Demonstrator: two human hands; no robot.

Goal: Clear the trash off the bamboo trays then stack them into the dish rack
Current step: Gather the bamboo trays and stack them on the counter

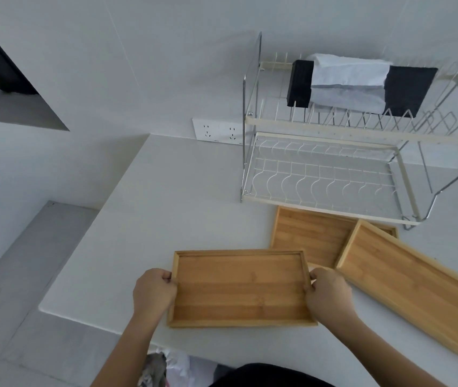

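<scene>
I hold an empty bamboo tray (239, 289) level over the front of the white counter. My left hand (154, 289) grips its left short edge and my right hand (327, 291) grips its right short edge. Two more empty bamboo trays lie on the counter to the right: one (306, 236) just in front of the rack, and a long one (417, 280) overlapping it at an angle. The two-tier wire dish rack (325, 174) stands at the back right; its lower tier is bare.
The rack's upper tier holds a black mat and a folded white cloth (347, 79). A wall socket (218, 132) sits left of the rack. Below the counter's front edge, a bag with crumpled trash (166, 367) shows by my left forearm.
</scene>
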